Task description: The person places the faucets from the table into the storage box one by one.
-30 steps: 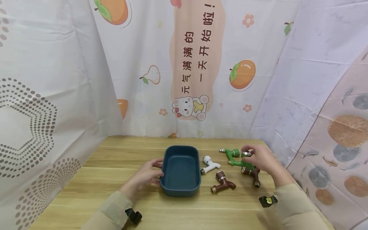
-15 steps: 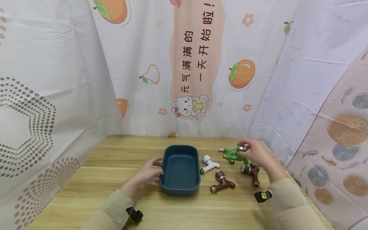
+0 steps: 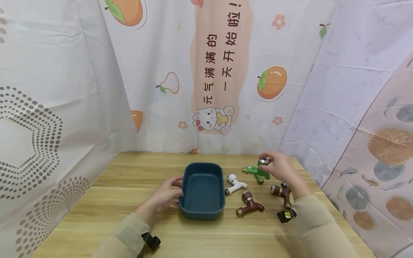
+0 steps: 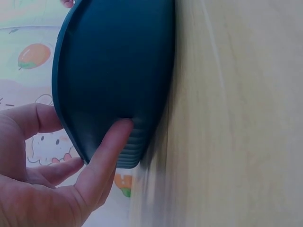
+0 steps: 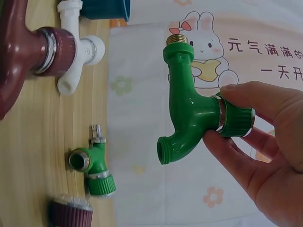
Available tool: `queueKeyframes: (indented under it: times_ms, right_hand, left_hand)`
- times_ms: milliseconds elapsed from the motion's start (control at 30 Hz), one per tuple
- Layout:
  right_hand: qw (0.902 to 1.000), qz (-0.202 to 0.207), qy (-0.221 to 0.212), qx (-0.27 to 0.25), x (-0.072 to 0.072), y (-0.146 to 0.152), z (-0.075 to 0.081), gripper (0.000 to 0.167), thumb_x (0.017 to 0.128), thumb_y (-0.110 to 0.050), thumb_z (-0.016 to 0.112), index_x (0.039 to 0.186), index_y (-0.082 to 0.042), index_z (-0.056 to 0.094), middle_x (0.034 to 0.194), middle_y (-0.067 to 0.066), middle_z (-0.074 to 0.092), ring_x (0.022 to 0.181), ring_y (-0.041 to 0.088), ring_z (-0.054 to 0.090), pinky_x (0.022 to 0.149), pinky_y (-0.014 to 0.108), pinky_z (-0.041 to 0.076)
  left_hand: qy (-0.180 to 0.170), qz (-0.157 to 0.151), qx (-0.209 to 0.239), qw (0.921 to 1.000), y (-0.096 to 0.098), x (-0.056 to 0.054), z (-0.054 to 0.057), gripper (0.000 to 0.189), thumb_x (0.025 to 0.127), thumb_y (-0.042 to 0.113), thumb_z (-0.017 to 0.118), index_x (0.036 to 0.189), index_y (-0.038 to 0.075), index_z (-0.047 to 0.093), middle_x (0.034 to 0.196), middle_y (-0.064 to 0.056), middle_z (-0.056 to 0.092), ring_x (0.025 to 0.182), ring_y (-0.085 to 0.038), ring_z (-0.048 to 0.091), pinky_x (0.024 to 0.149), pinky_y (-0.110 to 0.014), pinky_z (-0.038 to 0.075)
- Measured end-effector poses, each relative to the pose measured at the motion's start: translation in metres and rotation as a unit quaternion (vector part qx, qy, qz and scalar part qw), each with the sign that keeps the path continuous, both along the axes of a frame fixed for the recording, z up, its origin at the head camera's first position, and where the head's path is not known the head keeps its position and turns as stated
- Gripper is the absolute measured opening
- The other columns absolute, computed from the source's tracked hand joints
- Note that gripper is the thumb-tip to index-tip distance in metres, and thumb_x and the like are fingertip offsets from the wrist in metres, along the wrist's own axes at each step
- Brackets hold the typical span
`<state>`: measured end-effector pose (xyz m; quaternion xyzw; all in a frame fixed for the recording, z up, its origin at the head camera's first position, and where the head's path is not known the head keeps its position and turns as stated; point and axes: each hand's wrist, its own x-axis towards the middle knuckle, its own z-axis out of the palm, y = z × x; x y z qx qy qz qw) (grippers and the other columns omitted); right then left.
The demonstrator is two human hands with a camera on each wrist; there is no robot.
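My right hand (image 3: 278,166) holds a green tap (image 5: 187,111) by its ribbed knob, thumb and fingertips round it. In the right wrist view the tap's brass threaded end points up and its spout angles down. A second green tap (image 5: 98,165) lies on the table below. My left hand (image 3: 167,193) is at the left side of a dark blue plastic bin (image 3: 202,214). Seen from the left wrist, its thumb (image 4: 106,153) presses the outer wall while fingers reach over the rim. Nothing shows inside the bin.
Right of the bin lies a white tap (image 3: 237,185). A brown tap (image 3: 250,206) lies nearer the front, and another brown tap (image 3: 284,195) further right. All rest on a wooden table (image 3: 129,200) with printed curtains (image 3: 161,118) behind and at both sides.
My right hand has moved left and slightly back with the green tap, away from the right-hand brown tap and over the second green tap. The left hand and the bin stay put.
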<state>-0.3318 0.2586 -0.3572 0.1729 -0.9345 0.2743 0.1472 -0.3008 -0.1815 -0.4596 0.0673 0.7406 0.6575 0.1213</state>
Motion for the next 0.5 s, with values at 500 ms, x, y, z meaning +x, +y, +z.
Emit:
queueKeyframes:
  times_ms: [500]
  right_hand:
    - [0.9996, 0.019, 0.009, -0.021, -0.016, -0.033, 0.002, 0.03, 0.085, -0.014, 0.082, 0.113, -0.01, 0.072, 0.111, 0.01, 0.072, 0.1, 0.033, 0.067, 0.082, 0.049, 0.056]
  left_hand:
    - [0.009, -0.013, 0.003, 0.9999, -0.001, 0.0, 0.001, 0.072, 0.089, -0.004, 0.06, 0.156, 0.002, 0.035, 0.139, -0.031, 0.042, 0.097, -0.036, 0.064, 0.065, -0.051, 0.061]
